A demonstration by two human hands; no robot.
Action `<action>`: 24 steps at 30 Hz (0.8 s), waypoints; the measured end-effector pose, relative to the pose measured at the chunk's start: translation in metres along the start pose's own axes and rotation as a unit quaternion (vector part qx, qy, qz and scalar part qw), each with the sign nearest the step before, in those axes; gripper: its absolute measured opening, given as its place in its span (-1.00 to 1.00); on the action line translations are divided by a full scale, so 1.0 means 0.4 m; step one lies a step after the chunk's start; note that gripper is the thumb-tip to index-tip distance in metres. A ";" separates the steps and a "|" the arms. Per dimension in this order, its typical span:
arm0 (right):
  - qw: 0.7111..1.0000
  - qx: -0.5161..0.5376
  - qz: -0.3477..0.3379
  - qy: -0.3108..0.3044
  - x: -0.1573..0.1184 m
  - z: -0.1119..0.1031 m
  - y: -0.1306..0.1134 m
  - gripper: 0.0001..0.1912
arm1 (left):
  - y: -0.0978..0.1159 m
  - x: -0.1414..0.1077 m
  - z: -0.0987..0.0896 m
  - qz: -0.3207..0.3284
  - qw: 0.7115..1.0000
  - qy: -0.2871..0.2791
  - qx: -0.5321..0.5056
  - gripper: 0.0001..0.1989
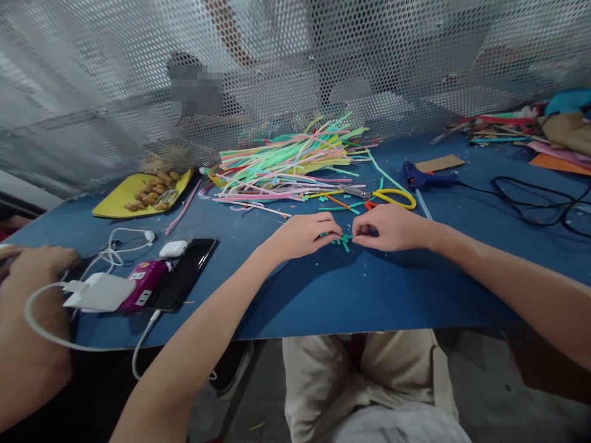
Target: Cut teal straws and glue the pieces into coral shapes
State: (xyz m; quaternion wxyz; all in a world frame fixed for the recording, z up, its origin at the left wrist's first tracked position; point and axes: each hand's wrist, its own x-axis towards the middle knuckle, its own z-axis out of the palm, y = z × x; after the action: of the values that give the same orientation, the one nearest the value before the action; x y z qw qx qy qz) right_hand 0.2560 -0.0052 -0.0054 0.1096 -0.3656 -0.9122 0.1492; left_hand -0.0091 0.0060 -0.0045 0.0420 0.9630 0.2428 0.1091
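Small cut green pieces (345, 242) lie in a little heap on the blue table between my hands. My left hand (300, 236) rests over the left side of the heap, its fingers bent together, with green bits showing at the fingertips. From the other side, my right hand (392, 227) pinches thumb and forefinger at the heap's edge; what lies between the tips is too small to make out. Just beyond my right hand are scissors with a yellow handle (398, 197), their blades pointing left. Behind them spreads a big pile of pastel pipe cleaners (286, 157).
A blue glue gun (427, 178) with a black cable lies right, near brown cardboard (441, 163). At left are a yellow tray (115, 200) of brown items, a black phone (196, 271), a white earbud case (173, 248), a charger (104, 291) and another person's arm (34, 326). Perforated metal (286, 61) stands behind.
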 end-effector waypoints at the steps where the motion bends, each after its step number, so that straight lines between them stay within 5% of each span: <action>1: 1.000 0.004 -0.006 -0.012 -0.002 0.000 -0.004 -0.78 | -0.002 -0.002 0.001 0.001 1.000 0.000 0.003 -0.71; 10: 0.999 -0.034 0.028 -0.025 0.010 0.025 -0.031 -0.59 | -0.010 -0.002 0.019 0.005 1.000 -0.021 -0.010 -0.73; 24: 0.998 -0.049 0.048 -0.006 0.011 0.027 -0.030 -0.60 | -0.009 0.005 0.025 -0.019 0.999 -0.022 -0.026 -0.75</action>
State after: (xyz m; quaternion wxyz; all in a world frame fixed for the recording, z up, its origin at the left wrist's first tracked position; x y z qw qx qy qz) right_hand 0.2419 -0.0123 -0.0108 0.0786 -0.4127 -0.9005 0.1120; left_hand -0.0068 0.0097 -0.0144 0.0740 0.9589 0.2575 0.0933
